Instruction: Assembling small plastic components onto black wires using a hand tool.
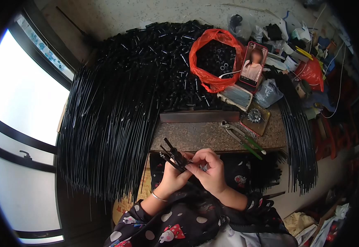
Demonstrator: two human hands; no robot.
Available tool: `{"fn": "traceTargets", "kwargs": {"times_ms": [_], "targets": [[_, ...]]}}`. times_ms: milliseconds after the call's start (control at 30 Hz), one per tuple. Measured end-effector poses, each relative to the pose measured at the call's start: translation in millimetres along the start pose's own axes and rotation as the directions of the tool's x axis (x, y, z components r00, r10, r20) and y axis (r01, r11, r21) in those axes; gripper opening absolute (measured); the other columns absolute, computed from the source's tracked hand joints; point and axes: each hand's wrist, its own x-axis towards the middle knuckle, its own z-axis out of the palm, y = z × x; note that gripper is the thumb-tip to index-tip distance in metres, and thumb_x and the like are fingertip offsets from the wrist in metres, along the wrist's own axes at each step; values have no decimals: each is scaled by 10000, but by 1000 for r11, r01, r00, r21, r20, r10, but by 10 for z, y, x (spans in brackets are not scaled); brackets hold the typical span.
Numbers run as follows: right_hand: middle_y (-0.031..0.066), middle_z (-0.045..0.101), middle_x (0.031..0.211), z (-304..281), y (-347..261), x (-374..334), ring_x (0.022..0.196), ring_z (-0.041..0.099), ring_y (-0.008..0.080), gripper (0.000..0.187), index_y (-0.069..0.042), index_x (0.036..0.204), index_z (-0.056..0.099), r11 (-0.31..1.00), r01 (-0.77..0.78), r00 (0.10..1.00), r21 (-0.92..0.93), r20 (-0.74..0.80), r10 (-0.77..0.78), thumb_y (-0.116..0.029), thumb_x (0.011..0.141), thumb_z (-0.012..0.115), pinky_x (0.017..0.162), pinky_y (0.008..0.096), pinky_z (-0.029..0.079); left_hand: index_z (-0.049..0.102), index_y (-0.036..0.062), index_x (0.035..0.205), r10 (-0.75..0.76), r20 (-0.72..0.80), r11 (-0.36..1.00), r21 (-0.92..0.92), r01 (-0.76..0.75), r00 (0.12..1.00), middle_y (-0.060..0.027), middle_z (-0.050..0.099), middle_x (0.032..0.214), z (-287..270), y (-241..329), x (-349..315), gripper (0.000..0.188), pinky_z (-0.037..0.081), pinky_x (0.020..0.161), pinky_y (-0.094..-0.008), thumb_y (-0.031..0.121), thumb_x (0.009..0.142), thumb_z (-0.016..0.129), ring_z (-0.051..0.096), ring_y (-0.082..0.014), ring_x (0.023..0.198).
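Close to the table's front edge, my two hands meet around a black jointed piece (177, 156) with several short black prongs pointing up and to the left. My left hand (171, 178) is wrapped round its lower part. With thumb and forefinger pinched together, my right hand (211, 172) works at its right side. Whatever small part may sit between those fingertips is hidden. Just beyond the hands, to the right, lie end-cutting pliers (242, 139) with green handles on the stone tabletop (183, 136).
Long thin black rods (105, 136) hang over the table's left side; another bundle (298, 136) hangs at right. Behind a dark bar (199, 117) is a heap of black parts (146, 53). A red bag (196, 61) holds small rings, beside a phone (254, 61) and a pin tray (263, 126).
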Motion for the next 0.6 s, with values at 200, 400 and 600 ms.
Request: {"fn": "traceTargets", "kwargs": {"times_ms": [200,400,600], "targets": [[21,468,844,-53,56,6,703,452,94,420,-36,885,494,975,-216,973,48,96,211,-187,648,807,597,225,409,482,-4,891,4,91,986,-164,11,996,-117,609,854,-14,-20,-22,213,483,688,-294,-49,714,592,584,-172,775],[1,492,813,-133,91,63,705,473,82,398,-45,891,507,950,-290,938,113,232,259,-212,670,792,594,223,404,404,32,844,-15,79,998,57,10,997,-113,592,876,-15,-100,-46,236,499,714,-297,-55,741,598,598,-168,781],[86,539,769,-132,-311,5,714,536,244,166,-28,730,579,920,216,976,-328,78,-202,-48,658,727,611,321,434,441,34,817,83,39,987,134,-87,996,-57,575,825,70,-11,2,197,452,700,-264,-29,713,596,532,-121,759]]}}
